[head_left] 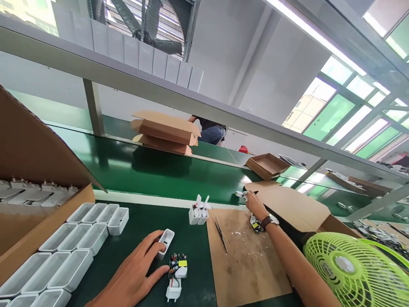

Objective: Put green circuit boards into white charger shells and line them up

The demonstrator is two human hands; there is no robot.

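My left hand point(137, 268) is low on the dark green work surface, thumb and fingers spread. Its index and middle fingertips touch a small white plastic casing point(166, 241) with an open top. The thumb tip meets a circuit board point(178, 262) with a yellow-wrapped part, wired to a white two-pin plug point(174, 290). My right hand point(254, 204) reaches to the far edge of the brown board, its fingers closed on a small white part point(241, 194), too small to make out fully. Below that wrist lies another circuit board point(255, 223).
Rows of white casings point(75, 236) line the left, beside a carton point(47, 232) of white plugs. Tweezers point(220, 234) lie on the stained brown board point(246, 273). Two filled casings point(198, 213) stand behind. A green fan point(345, 264) and open carton point(294, 204) flank my right arm.
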